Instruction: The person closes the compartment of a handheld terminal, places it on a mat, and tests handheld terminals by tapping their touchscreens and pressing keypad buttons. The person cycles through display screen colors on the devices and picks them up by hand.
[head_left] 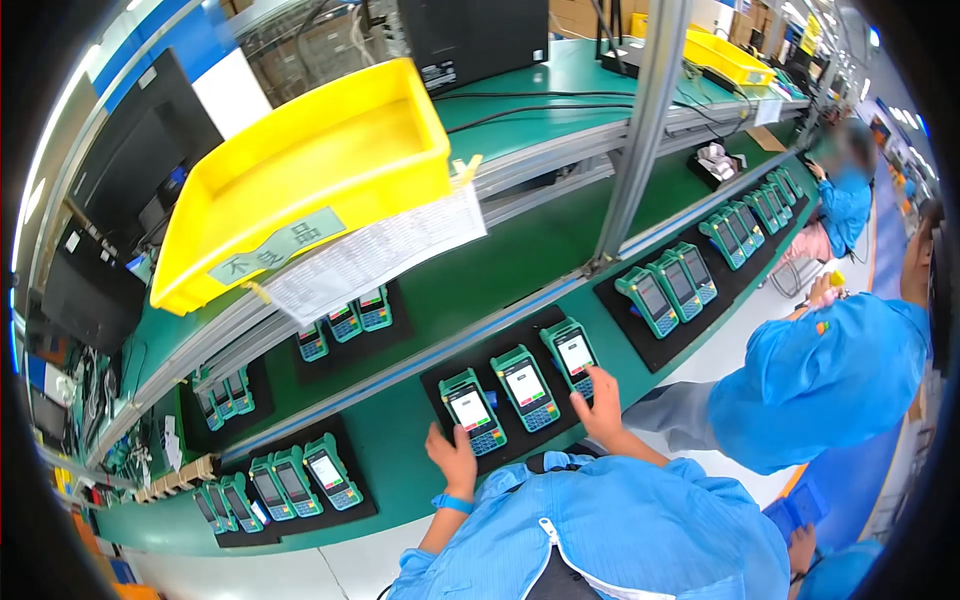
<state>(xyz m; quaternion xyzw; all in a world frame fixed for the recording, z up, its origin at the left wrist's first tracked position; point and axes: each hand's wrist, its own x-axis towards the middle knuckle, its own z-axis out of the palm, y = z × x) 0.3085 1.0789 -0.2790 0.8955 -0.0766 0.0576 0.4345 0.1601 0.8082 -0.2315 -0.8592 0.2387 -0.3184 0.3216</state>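
Note:
Three green handheld terminals with lit white screens lie on a black mat [507, 443] in front of me. My left hand [453, 460] is at the lower left edge of the left terminal [472, 410], fingers apart. My right hand [600, 408] is by the lower right corner of the right terminal [572, 352], its fingers spread. Between them lies the middle terminal [525, 388], which neither hand touches. Whether the fingertips touch the outer terminals is hard to tell.
More terminals lie on mats to the left [290, 482] and right [668, 295]. A yellow bin [310, 150] and a paper sheet [380, 255] hang over the bench. A metal post [645, 130] stands ahead. A co-worker in blue [825, 385] is at the right.

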